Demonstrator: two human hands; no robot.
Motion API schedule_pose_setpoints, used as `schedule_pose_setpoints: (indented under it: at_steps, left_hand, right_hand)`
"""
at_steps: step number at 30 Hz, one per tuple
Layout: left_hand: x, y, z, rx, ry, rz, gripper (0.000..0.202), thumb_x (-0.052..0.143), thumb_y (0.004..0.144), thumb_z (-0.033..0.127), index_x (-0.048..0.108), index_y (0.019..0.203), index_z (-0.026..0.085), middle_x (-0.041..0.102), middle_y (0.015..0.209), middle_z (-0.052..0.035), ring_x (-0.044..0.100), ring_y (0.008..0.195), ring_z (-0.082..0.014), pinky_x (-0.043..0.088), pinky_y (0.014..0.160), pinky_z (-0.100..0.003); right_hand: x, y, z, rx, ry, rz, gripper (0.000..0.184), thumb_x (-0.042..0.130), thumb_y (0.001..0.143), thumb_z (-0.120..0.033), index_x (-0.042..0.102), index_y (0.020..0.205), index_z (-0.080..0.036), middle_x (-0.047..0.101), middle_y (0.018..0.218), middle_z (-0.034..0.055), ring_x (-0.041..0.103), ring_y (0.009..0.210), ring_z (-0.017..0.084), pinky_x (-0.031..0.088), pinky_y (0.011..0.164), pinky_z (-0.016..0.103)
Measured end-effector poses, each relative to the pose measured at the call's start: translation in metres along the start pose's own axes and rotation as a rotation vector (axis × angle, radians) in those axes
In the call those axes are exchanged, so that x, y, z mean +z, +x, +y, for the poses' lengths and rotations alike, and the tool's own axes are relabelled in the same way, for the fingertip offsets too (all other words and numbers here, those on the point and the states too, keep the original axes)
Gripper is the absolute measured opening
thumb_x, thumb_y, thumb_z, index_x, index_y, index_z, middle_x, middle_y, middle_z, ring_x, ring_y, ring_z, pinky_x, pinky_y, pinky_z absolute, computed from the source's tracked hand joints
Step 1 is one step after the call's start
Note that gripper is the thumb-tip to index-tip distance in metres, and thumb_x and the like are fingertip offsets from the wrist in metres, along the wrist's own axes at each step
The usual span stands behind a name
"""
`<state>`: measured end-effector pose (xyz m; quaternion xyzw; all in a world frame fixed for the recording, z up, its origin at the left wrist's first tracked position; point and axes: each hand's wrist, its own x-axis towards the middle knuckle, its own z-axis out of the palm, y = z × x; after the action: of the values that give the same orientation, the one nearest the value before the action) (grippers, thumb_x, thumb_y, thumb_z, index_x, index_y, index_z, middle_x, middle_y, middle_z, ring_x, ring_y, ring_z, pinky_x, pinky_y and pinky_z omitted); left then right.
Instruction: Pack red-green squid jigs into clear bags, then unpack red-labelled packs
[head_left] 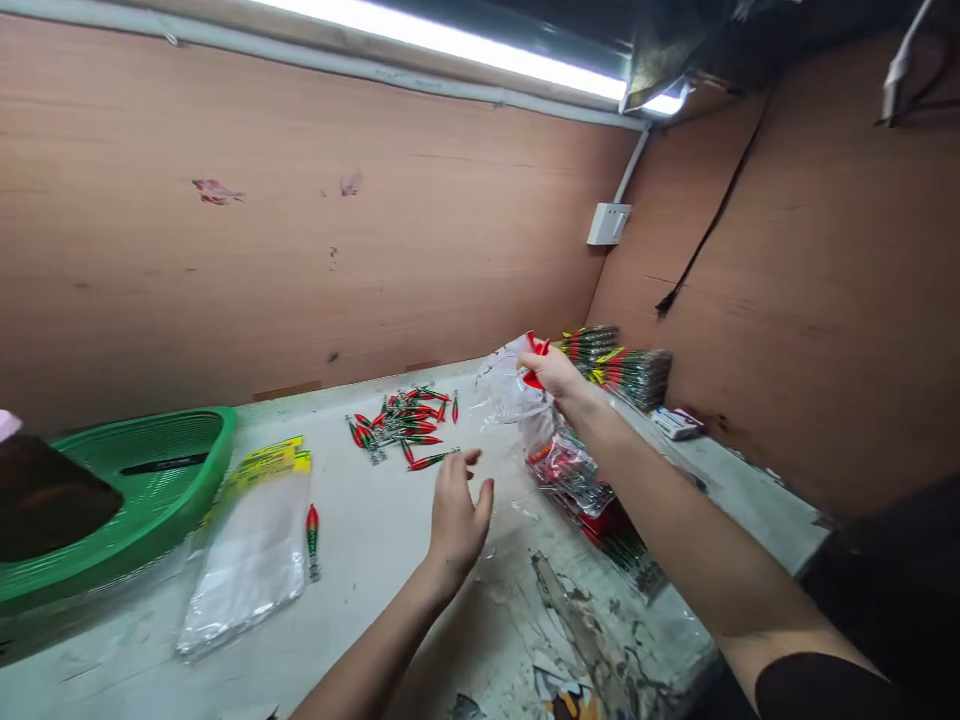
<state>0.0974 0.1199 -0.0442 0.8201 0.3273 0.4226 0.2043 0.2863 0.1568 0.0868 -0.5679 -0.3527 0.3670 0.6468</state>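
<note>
Inside basket (225, 450), black pen (165, 464); left grip (459, 520) spread; right grip (561, 373) pinching red item (535, 378) near bagged lures (571, 470).

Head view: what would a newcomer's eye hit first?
Probably the bright tube light slanting across the top of the picture. Next, likely the loose heap of red-and-green lures on the pale table, just beyond the open left hand, and the big green basket at the left edge. Right of the heap, the right hand holds a red object.
</note>
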Motion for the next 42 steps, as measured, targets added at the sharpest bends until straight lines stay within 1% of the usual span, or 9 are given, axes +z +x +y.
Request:
schedule_pose_setpoints:
  at_steps: [4, 8, 14, 19, 23, 29, 34, 39, 42]
  left_hand:
    - [0.046, -0.007, 0.038, 0.368, -0.025, -0.194, 0.019, 0.066, 0.075, 0.017, 0.063, 0.093, 0.024, 0.065, 0.09, -0.0037, 0.059, 0.085, -0.0201, 0.051, 0.073, -0.033]
    - [0.081, 0.003, 0.053, 0.528, 0.079, -0.183, 0.017, 0.062, 0.08, 0.016, 0.062, 0.095, 0.022, 0.065, 0.093, -0.0075, 0.057, 0.084, -0.0228, 0.049, 0.071, -0.037]
    - [0.079, 0.021, 0.04, 0.64, 0.224, -0.122, 0.014, 0.051, 0.087, 0.011, 0.06, 0.081, 0.02, 0.065, 0.085, -0.0063, 0.056, 0.082, -0.021, 0.045, 0.08, -0.037]
    - [0.072, 0.025, 0.034, 0.669, 0.295, -0.1, 0.019, 0.051, 0.086, 0.009, 0.057, 0.071, 0.019, 0.062, 0.074, -0.0038, 0.055, 0.077, -0.0191, 0.043, 0.078, -0.034]
    - [0.072, 0.031, 0.035, 0.582, 0.354, -0.075, 0.019, 0.049, 0.087, 0.009, 0.058, 0.073, 0.018, 0.061, 0.07, -0.0048, 0.053, 0.072, -0.0194, 0.041, 0.072, -0.033]
    - [0.071, 0.053, 0.034, 0.511, 0.407, -0.141, 0.017, 0.05, 0.089, 0.012, 0.063, 0.083, 0.021, 0.062, 0.079, -0.005, 0.052, 0.075, -0.0204, 0.041, 0.068, -0.033]
    - [0.075, 0.056, 0.043, 0.447, 0.379, -0.234, 0.025, 0.05, 0.091, 0.019, 0.061, 0.112, 0.028, 0.062, 0.087, -0.0051, 0.054, 0.083, -0.022, 0.044, 0.071, -0.035]
    - [0.073, 0.057, 0.048, 0.267, 0.307, -0.281, 0.029, 0.055, 0.084, 0.013, 0.057, 0.111, 0.023, 0.062, 0.099, -0.0076, 0.057, 0.091, -0.0234, 0.045, 0.078, -0.036]
    - [0.07, 0.064, 0.038, 0.109, 0.233, -0.282, 0.031, 0.055, 0.078, 0.008, 0.056, 0.107, 0.019, 0.065, 0.089, -0.0069, 0.06, 0.084, -0.0237, 0.045, 0.074, -0.035]
  right_hand:
    - [-0.073, -0.052, -0.024, -0.223, -0.254, 0.124, 0.014, 0.062, 0.071, -0.013, 0.053, 0.078, -0.02, 0.046, 0.065, -0.0087, 0.04, 0.055, 0.007, 0.034, 0.052, 0.019]
    - [-0.13, -0.11, -0.03, -0.354, -0.669, 0.133, 0.012, 0.063, 0.073, -0.028, 0.054, 0.072, -0.02, 0.041, 0.056, -0.0082, 0.035, 0.051, 0.009, 0.028, 0.05, 0.023]
    - [-0.184, -0.158, -0.017, -0.313, -1.149, 0.095, 0.021, 0.059, 0.08, -0.043, 0.057, 0.08, -0.022, 0.049, 0.053, -0.0062, 0.043, 0.046, 0.012, 0.033, 0.047, 0.024]
    - [-0.171, -0.164, 0.011, -0.232, -1.665, -0.145, 0.016, 0.055, 0.074, -0.012, 0.065, 0.079, -0.022, 0.069, 0.071, 0.0014, 0.064, 0.066, 0.019, 0.04, 0.056, 0.025]
    - [-0.139, -0.146, 0.031, -0.143, -1.929, -0.18, 0.017, 0.059, 0.07, -0.007, 0.068, 0.08, -0.018, 0.072, 0.077, 0.009, 0.069, 0.073, 0.024, 0.041, 0.058, 0.027]
    - [-0.128, -0.116, 0.039, -0.321, -1.974, -0.201, 0.022, 0.049, 0.08, -0.002, 0.068, 0.079, -0.013, 0.071, 0.076, 0.0135, 0.067, 0.069, 0.024, 0.037, 0.058, 0.03]
    - [-0.138, -0.108, 0.046, -0.561, -1.935, -0.209, 0.022, 0.047, 0.084, -0.004, 0.067, 0.08, -0.013, 0.069, 0.076, 0.0117, 0.061, 0.071, 0.023, 0.034, 0.063, 0.032]
    - [-0.142, -0.105, 0.049, -0.802, -1.813, -0.29, 0.022, 0.049, 0.083, -0.006, 0.063, 0.07, -0.016, 0.065, 0.07, 0.0067, 0.054, 0.067, 0.018, 0.031, 0.065, 0.031]
    - [-0.153, -0.11, 0.037, -0.892, -1.723, -0.278, 0.02, 0.049, 0.086, -0.013, 0.062, 0.071, -0.017, 0.061, 0.067, 0.0052, 0.053, 0.066, 0.018, 0.033, 0.064, 0.03]
